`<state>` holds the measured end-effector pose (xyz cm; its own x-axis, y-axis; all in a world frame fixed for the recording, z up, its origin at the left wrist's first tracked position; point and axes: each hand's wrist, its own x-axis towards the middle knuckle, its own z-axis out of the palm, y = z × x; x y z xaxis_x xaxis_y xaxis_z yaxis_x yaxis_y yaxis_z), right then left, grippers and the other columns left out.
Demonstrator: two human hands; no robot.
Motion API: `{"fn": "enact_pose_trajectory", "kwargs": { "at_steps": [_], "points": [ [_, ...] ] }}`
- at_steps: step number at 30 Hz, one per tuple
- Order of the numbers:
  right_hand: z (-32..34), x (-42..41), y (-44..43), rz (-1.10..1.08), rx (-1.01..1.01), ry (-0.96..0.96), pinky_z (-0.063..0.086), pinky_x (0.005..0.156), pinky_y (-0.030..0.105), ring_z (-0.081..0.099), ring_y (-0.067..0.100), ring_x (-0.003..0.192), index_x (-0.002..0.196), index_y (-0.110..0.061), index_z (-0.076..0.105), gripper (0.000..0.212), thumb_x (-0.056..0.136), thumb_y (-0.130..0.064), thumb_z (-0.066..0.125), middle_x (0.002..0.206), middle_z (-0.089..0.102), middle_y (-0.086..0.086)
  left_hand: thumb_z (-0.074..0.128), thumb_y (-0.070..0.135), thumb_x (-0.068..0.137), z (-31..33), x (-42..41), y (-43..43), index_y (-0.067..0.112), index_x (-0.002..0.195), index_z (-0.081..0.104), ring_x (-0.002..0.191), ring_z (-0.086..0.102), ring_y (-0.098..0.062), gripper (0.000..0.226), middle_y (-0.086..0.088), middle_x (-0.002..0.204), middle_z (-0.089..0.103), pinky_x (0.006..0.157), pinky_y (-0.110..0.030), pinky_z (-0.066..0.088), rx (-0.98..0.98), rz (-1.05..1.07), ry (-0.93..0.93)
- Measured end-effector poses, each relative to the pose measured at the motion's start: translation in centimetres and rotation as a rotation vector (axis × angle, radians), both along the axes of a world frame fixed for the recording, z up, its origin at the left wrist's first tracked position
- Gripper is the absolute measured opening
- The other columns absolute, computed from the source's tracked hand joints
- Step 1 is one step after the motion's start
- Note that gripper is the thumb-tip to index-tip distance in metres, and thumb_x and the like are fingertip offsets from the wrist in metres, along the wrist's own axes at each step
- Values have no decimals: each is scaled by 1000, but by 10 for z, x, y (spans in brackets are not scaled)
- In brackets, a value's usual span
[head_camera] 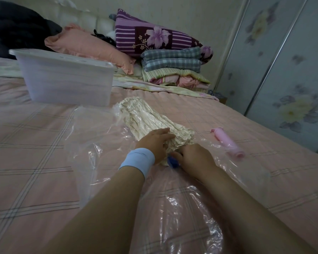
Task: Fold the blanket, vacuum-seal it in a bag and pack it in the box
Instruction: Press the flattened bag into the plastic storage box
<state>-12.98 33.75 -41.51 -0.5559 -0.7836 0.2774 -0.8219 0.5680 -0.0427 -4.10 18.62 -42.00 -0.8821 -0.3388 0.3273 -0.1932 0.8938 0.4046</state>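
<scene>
A cream blanket [145, 118] lies shrunken and wrinkled inside a clear vacuum bag [92, 136] on the bed. My left hand [155, 142], with a light blue wristband, presses flat on the near end of the blanket. My right hand [195, 158] sits just beside it, its fingers curled round the blue valve cap [172, 161] of the bag. A pink hand pump [228, 143] lies on the bedsheet to the right of the bag, apart from both hands. The white plastic box [66, 79] stands open at the back left.
Pillows [154, 35] and a stack of folded bedding [173, 70] sit at the head of the bed. Dark clothes [13, 26] are piled at the far left. A wardrobe with flower-patterned doors [283, 70] stands along the bed's right edge.
</scene>
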Motion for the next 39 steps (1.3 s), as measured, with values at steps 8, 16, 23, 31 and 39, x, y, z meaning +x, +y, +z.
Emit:
{"fn": "enact_pose_trajectory", "kwargs": {
  "at_steps": [8, 16, 23, 31, 39],
  "points": [
    [-3, 1, 0, 73, -9, -62, 47, 64, 31, 65, 21, 85, 91, -26, 75, 23, 80, -44, 65, 86, 71, 0, 43, 17, 98, 1, 1, 1, 37, 143, 42, 144, 21, -12, 49, 16, 157, 24, 117, -32, 23, -2, -3, -7],
    [-3, -5, 0, 134, -26, -144, 54, 71, 35, 67, 17, 83, 95, -28, 77, 23, 73, -34, 72, 86, 73, -5, 43, 16, 98, 1, 1, 1, 36, 144, 41, 145, 20, -14, 50, 15, 158, 23, 118, -33, 22, -14, -10, -18],
    [-10, -6, -4, 56, -1, 83, 42, 63, 31, 65, 23, 82, 90, -25, 75, 39, 90, -58, 52, 85, 70, 3, 43, 18, 98, -1, 1, 0, 36, 143, 42, 145, 21, -12, 49, 16, 157, 24, 117, -33, 24, -15, -6, -1],
    [-3, -2, -2, 149, -53, -134, 54, 69, 35, 67, 18, 81, 88, -24, 76, 19, 72, -32, 68, 84, 73, -3, 43, 16, 97, -3, -1, -1, 36, 143, 43, 144, 21, -13, 49, 15, 157, 25, 118, -32, 22, -7, -9, 11],
    [-8, -1, -3, 64, -49, 25, 50, 66, 32, 66, 24, 83, 89, -23, 73, 26, 82, -45, 61, 87, 71, 1, 43, 14, 97, -2, 1, 0, 34, 143, 42, 145, 19, -13, 50, 14, 158, 24, 118, -32, 22, -6, -19, 8]
  ]
}}
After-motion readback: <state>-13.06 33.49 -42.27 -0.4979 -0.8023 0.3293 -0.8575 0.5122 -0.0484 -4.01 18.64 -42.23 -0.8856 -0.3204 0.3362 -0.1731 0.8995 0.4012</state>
